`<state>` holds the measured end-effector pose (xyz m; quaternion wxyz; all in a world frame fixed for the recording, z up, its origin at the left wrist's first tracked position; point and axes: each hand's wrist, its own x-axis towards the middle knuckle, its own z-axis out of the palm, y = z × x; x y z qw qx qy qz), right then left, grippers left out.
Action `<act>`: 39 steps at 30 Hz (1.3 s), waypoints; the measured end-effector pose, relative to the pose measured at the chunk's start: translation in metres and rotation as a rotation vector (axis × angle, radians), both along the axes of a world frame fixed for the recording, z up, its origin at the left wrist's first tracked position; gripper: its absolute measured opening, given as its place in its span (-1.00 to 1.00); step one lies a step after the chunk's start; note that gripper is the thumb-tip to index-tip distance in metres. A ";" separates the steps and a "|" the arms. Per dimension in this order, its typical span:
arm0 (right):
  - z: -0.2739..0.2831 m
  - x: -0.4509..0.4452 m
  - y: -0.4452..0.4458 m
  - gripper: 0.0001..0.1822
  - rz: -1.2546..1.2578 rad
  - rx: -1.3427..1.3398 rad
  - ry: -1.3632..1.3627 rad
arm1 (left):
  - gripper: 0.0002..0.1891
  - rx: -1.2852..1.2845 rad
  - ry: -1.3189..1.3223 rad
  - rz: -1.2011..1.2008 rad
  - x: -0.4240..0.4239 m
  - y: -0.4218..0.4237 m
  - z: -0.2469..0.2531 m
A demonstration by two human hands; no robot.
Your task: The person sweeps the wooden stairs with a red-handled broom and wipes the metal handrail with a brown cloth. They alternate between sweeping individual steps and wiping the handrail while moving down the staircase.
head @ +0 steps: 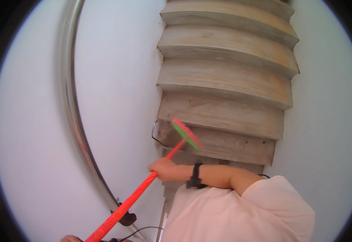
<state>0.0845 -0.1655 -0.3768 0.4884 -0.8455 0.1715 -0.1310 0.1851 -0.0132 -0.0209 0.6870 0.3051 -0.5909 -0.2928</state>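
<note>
A broom with a red pole (133, 196) slants up from the lower left, its green head (184, 135) edged with pink-red bristles. The head looks blurred and is held over the lower steps, and I cannot tell whether it touches them. My right hand (165, 169), with a black strap (196, 178) at the wrist, grips the pole partway along. At the bottom edge, my left hand (71, 239) is mostly cut off by the frame. Its fingers show on one side of the pole and its wrist on the other, closed around the lower part.
Concrete stairs (224, 72) with stained treads run between a white left wall (115, 75) and a white right wall (321, 90). A metal handrail (73, 106) curves along the left wall, with a dark object (128, 218) at its lower part. A thin metal loop (153, 133) juts beside the steps.
</note>
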 end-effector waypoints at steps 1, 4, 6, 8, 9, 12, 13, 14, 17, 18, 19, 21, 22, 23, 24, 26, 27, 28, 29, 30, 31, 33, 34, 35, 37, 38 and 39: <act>0.002 -0.011 -0.008 -0.83 -0.014 -0.040 0.027 | -0.62 -0.002 0.053 0.005 0.013 -0.001 -0.004; 0.015 -0.066 -0.040 -0.79 -0.117 -0.101 0.083 | -0.61 -0.008 0.234 -0.023 0.049 -0.014 -0.040; 0.008 -0.105 -0.055 -0.75 -0.322 -0.172 0.177 | -0.62 -0.004 0.408 -0.078 0.056 -0.040 -0.077; -0.009 -0.166 -0.073 -0.72 -0.577 -0.321 0.172 | -0.64 0.085 0.572 -0.329 0.044 -0.100 -0.128; -0.021 -0.195 -0.077 -0.72 -0.664 -0.347 0.258 | -0.65 0.142 0.549 -0.395 0.028 -0.119 -0.145; -0.047 -0.267 -0.086 -0.72 -0.913 -0.539 0.401 | -0.78 0.281 0.567 -0.519 -0.030 -0.154 -0.193; -0.058 -0.286 -0.086 -0.72 -0.965 -0.529 0.431 | -0.81 0.335 0.474 -0.504 -0.049 -0.159 -0.205; -0.071 -0.302 -0.085 -0.72 -1.018 -0.518 0.460 | -0.84 0.390 0.381 -0.487 -0.061 -0.160 -0.213; -0.105 -0.309 -0.094 -0.74 -0.951 -0.536 0.455 | -0.81 0.460 0.409 -0.537 -0.067 -0.151 -0.221; -0.113 -0.303 -0.097 -0.75 -0.882 -0.543 0.435 | -0.83 0.450 0.396 -0.489 -0.058 -0.144 -0.215; -0.110 -0.281 -0.103 -0.76 -0.800 -0.494 0.420 | -0.83 0.416 0.390 -0.416 -0.045 -0.136 -0.211; -0.104 -0.219 -0.114 -0.76 -0.678 -0.347 0.431 | -0.83 0.349 0.372 -0.285 -0.019 -0.118 -0.197; -0.106 -0.189 -0.115 -0.76 -0.632 -0.250 0.454 | -0.82 0.346 0.394 -0.188 -0.001 -0.106 -0.191; -0.096 -0.154 -0.114 -0.77 -0.528 -0.246 0.453 | -0.79 0.338 0.409 -0.086 0.018 -0.094 -0.183; -0.081 -0.120 -0.111 -0.78 -0.423 -0.245 0.452 | -0.76 0.295 0.377 0.011 0.030 -0.079 -0.172; -0.068 -0.068 -0.103 -0.83 -0.364 -0.229 0.230 | -0.69 0.239 0.315 0.149 0.041 -0.053 -0.152; -0.063 -0.050 -0.098 -0.83 -0.363 -0.199 0.232 | -0.67 0.220 0.284 0.193 0.043 -0.043 -0.145; -0.055 -0.035 -0.095 -0.82 -0.357 -0.172 0.234 | -0.65 0.199 0.253 0.239 0.043 -0.035 -0.138; -0.047 -0.028 -0.092 -0.81 -0.357 -0.143 0.237 | -0.65 0.170 0.213 0.230 0.042 -0.030 -0.131; -0.034 -0.026 -0.088 -0.80 -0.364 -0.160 0.231 | -0.64 0.138 0.176 0.229 0.041 -0.025 -0.126; -0.018 -0.027 -0.081 -0.79 -0.370 -0.175 0.225 | -0.63 0.109 0.139 0.229 0.041 -0.020 -0.119; 0.008 -0.031 -0.069 -0.76 -0.384 -0.201 0.211 | -0.62 0.037 0.072 0.197 0.048 -0.013 -0.105; 0.015 -0.047 -0.066 -0.75 -0.418 -0.212 0.223 | -0.62 0.026 0.086 0.166 0.054 -0.020 -0.105; 0.017 -0.060 -0.068 -0.74 -0.450 -0.223 0.234 | -0.62 0.015 0.098 0.138 0.057 -0.029 -0.106; 0.014 -0.082 -0.076 -0.75 -0.524 -0.183 0.303 | -0.68 0.145 0.243 0.116 0.056 -0.051 -0.122; 0.013 -0.088 -0.078 -0.76 -0.558 -0.163 0.339 | -0.69 0.205 0.308 0.124 0.049 -0.061 -0.134; 0.001 -0.095 -0.085 -0.76 -0.533 -0.191 0.370 | -0.69 0.268 0.372 0.112 0.042 -0.074 -0.140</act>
